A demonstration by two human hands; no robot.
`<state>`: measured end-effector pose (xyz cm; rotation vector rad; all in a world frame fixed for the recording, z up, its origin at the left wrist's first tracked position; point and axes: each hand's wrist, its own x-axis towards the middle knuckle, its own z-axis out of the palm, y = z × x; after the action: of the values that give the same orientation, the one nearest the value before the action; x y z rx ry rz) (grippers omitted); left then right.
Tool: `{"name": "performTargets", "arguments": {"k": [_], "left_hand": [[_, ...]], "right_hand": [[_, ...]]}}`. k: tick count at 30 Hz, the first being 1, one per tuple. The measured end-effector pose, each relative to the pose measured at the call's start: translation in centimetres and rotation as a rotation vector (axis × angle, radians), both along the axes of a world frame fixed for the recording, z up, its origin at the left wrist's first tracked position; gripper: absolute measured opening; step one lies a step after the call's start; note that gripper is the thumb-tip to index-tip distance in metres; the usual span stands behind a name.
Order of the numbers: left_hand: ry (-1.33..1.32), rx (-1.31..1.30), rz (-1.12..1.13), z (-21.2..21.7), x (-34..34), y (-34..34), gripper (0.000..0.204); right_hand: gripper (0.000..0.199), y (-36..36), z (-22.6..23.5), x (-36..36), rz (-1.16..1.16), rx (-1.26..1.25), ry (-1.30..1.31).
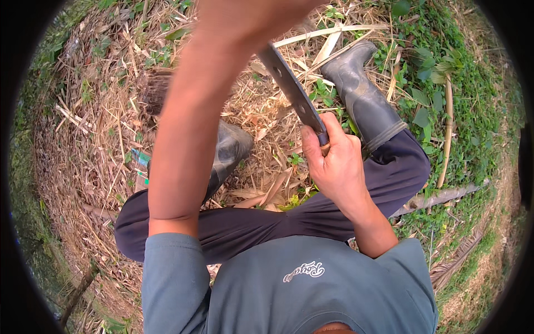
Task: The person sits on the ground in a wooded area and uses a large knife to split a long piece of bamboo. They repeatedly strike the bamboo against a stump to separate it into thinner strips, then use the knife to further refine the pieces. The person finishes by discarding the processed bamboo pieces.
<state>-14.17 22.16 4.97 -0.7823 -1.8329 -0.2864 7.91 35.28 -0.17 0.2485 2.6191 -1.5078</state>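
A machete (293, 93) with a dark, broad blade and round marks or holes along it slants up and to the left. My right hand (340, 161) is closed round its handle, and a bit of brown shows just below the blade. The thumb lies along the near side of the grip. My left arm reaches up across the picture, and my left hand (256, 16) is at the top edge, smeared by motion. Its fingers are out of sight, and the blade's far end disappears behind that wrist.
My legs are bent apart, with rubber boots (364, 92) on dry leaves and shavings. A pale split strip (334, 32) lies beyond the blade. A short log (156, 92) sits left of my forearm. Green plants (428, 72) grow at the right, beside a stick (448, 131).
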Motion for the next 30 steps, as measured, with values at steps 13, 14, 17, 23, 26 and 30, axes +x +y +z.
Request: {"name": "performTargets", "arguments": {"k": [13, 14, 17, 23, 26, 30], "left_hand": [[-0.307, -0.204, -0.067, -4.5, -0.2, 2.0, 0.097], [-0.368, -0.257, -0.12, -6.6, -0.7, 0.9, 0.093], [-0.811, 0.039, -0.152, -3.2, -0.5, 0.3, 0.086], [-0.751, -0.152, -0.38, -1.0, 0.6, -0.3, 0.051], [-0.443, -0.04, -0.635, 2.9, -0.7, 0.2, 0.056], [-0.443, -0.168, -0.621, 7.0, -0.3, 0.1, 0.072]], "right_hand": [[0.023, 0.0, -1.5, -0.7, -0.039, 0.105, -0.014], [0.023, 0.0, -0.9, -0.9, -0.011, 0.133, -0.022], [0.026, 0.2, -1.6, -1.7, -0.003, 0.13, -0.026], [0.025, 0.7, -2.2, -1.2, -0.033, 0.11, 0.025], [0.026, 1.3, -1.8, -1.3, -0.042, 0.101, -0.021], [0.027, 1.6, -1.4, -1.1, -0.064, 0.107, -0.105]]}}
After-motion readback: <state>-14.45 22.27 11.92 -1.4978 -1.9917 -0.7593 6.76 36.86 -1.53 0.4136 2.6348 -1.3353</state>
